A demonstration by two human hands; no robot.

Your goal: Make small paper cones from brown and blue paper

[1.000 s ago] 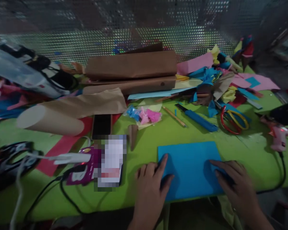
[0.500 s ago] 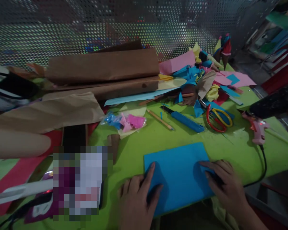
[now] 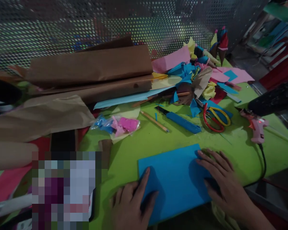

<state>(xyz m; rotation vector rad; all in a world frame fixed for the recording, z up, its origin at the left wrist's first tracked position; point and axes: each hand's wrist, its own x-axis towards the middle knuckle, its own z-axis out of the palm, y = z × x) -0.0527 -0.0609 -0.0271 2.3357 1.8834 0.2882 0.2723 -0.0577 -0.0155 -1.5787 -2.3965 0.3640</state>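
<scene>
A flat blue sheet of paper (image 3: pixel 175 179) lies at the near edge of the green table, its front edge jutting slightly over. My left hand (image 3: pixel 134 198) rests on the sheet's left side, index finger stretched out and thumb apart. On the right side, my right hand (image 3: pixel 220 179) lies with fingers spread over the sheet's edge, holding nothing. Beyond the sheet are a blue utility knife (image 3: pixel 182 121) with its blade out, a pencil (image 3: pixel 155 121), and scissors (image 3: pixel 216 118) with red and yellow handles.
A pink glue gun (image 3: pixel 256 127) with a cord stands at the right. Brown paper (image 3: pixel 91 67) lies along the back, beside crumpled coloured scraps (image 3: pixel 194 73). A plastic bag of blue and pink pieces (image 3: pixel 117 124) sits mid-table. An arm (image 3: pixel 12 155) reaches in at left near a blurred phone (image 3: pixel 83 188).
My right hand has shifted up along the sheet's right edge, its fingers more spread. My left hand stays on the left side. The whole view has shifted a little.
</scene>
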